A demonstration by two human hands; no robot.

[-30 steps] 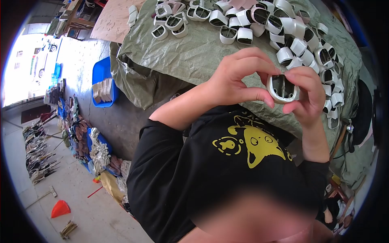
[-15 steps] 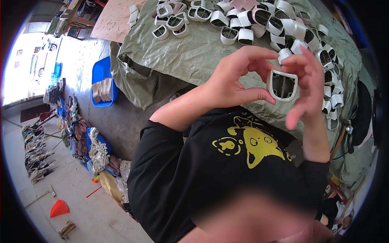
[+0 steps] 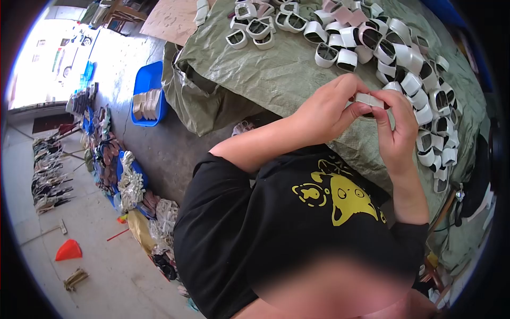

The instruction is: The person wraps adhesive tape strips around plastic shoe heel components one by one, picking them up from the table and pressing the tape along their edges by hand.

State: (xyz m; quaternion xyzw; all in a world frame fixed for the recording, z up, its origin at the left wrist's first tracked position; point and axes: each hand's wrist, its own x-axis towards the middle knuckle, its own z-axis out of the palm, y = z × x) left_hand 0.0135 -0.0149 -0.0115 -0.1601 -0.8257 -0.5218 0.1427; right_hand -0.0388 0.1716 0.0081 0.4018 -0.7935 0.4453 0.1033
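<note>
Between my two hands is a small white heel-shaped piece (image 3: 370, 100), hollow and D-shaped. My left hand (image 3: 337, 109) pinches its left end between thumb and fingers. The fingers of my right hand (image 3: 397, 114) close on its right end, thumb below. A smooth white side faces up, and the hollow opening is mostly hidden. Just beyond my hands, many similar white hollow pieces (image 3: 410, 84) lie in a loose heap on a green tarp (image 3: 255, 80). A smaller group of these pieces (image 3: 258, 29) sits further back to the left.
A wooden board (image 3: 170, 21) adjoins the tarp at the back left. On the floor, a blue bin (image 3: 139, 80) holds a stack of beige pieces (image 3: 147, 105). Bundled materials (image 3: 130, 183) line the floor to my left, near a red-orange dustpan-like object (image 3: 69, 250).
My right hand has gone from open fingers beside the piece to gripping it. The piece has turned from showing its hollow opening to showing a flat white side. The view has shifted slightly.
</note>
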